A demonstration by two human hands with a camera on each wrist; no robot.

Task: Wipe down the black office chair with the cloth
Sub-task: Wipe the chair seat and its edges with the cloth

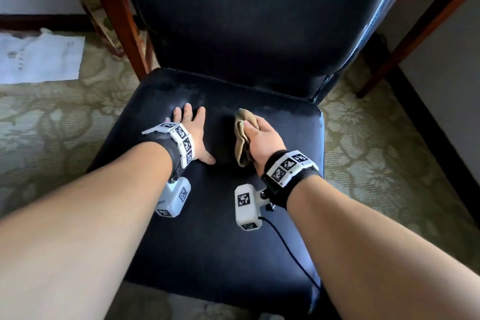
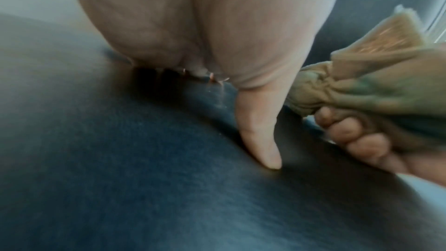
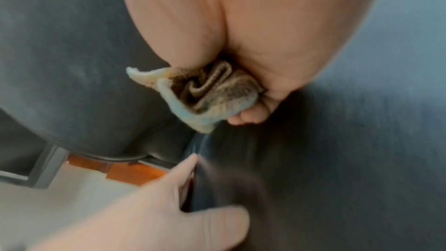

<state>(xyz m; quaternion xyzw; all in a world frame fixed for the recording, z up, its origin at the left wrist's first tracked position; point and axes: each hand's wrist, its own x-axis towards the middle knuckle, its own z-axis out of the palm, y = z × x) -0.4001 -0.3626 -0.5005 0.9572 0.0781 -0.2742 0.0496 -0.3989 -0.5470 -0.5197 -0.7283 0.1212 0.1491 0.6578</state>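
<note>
The chair (image 1: 233, 60) stands on a patterned carpet (image 1: 52, 117), its seat directly below you and its tall backrest rising at the far side. Your left hand (image 1: 193, 132) lies flat on the seat, left of centre, fingers (image 1: 187, 112) straight and spread, thumb angled out toward your right hand; in the left wrist view the thumb tip touches the leather. Your right hand (image 1: 262, 138) sits just beside it, toward the seat's middle, fingers curled round a bunched tan cloth (image 1: 242, 138). The cloth's folds stick out past your thumb toward the backrest and hang out the bottom of your fist, and the fist rests low against the seat.

The two hands are near each other but apart, a narrow strip of bare seat between them. The seat is bare from your right hand to its right edge, and more broadly in front, toward you, under your forearms. The seam where the seat meets the backrest lies not far beyond your fingertips. A wooden leg (image 1: 124, 21) stands close behind the chair's left rear corner, and another wooden frame (image 1: 415, 34) stands off the right side. A white paper (image 1: 39, 60) lies on the carpet to the left, well apart from the chair.
</note>
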